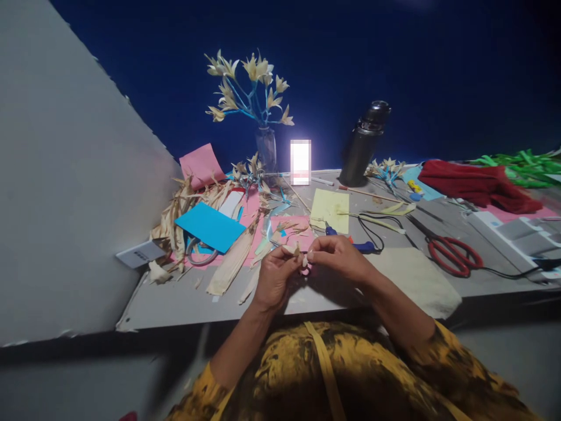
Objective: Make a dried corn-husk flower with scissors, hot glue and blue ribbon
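Observation:
My left hand (275, 276) is closed, pinching a small pale corn-husk flower piece (304, 262) between thumb and fingertips. From the other side, the fingertips of my right hand (339, 257) also pinch this piece, so both hands meet on it just above the table. Fingers cover part of it, and its exact shape is too small to tell. Just behind my right hand lies a blue glue gun (364, 247), partly hidden by that hand. Pink paper (289, 225) with dry scraps lies beyond my fingers. Long dried corn husks (233, 261) are spread left of my left hand.
A glass vase (266, 149) of husk flowers (254, 70) stands at the back, beside a lit phone screen (300, 161) and a dark flask (366, 143). Red-handled scissors (456, 256), a power strip (504, 242) and a red cloth (480, 184) lie right. A wall (79, 175) bounds the left.

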Demonstrator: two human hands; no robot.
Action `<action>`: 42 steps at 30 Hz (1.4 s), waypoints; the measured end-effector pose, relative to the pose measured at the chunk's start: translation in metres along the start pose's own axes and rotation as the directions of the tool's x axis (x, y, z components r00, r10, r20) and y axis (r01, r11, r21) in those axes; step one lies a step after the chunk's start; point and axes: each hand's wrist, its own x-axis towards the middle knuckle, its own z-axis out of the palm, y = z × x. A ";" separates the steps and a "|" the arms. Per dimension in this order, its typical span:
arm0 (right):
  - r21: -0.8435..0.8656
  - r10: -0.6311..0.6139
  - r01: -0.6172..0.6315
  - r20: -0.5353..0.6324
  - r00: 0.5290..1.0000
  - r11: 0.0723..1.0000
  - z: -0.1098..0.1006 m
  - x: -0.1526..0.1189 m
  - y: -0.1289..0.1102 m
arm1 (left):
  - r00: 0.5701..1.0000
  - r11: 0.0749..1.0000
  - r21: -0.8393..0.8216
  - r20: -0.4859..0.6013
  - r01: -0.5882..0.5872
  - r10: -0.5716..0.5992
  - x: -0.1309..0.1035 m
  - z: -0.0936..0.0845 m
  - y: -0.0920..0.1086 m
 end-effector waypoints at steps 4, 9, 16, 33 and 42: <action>-0.070 -0.012 0.014 0.025 1.000 0.997 0.003 0.003 -0.002 | 0.999 0.999 0.032 0.000 -0.042 0.042 0.000 -0.003 -0.005; 0.019 -0.025 0.026 -0.070 0.997 0.999 0.015 -0.001 0.004 | 0.992 0.996 -0.050 -0.101 -0.077 0.072 0.002 0.004 -0.007; -0.034 -0.055 0.050 -0.175 0.983 0.998 0.029 -0.005 0.011 | 0.967 0.983 -0.110 -0.224 -0.149 0.121 0.000 0.013 -0.006; -0.745 -0.222 0.047 -0.137 0.965 0.666 -0.025 -0.017 0.013 | 0.948 0.992 0.033 -0.291 -0.123 0.127 0.010 0.003 0.014; -0.994 -0.132 -0.066 -0.077 0.988 0.088 -0.075 -0.019 0.040 | 0.927 0.984 0.089 -0.331 -0.156 0.177 0.054 0.018 0.010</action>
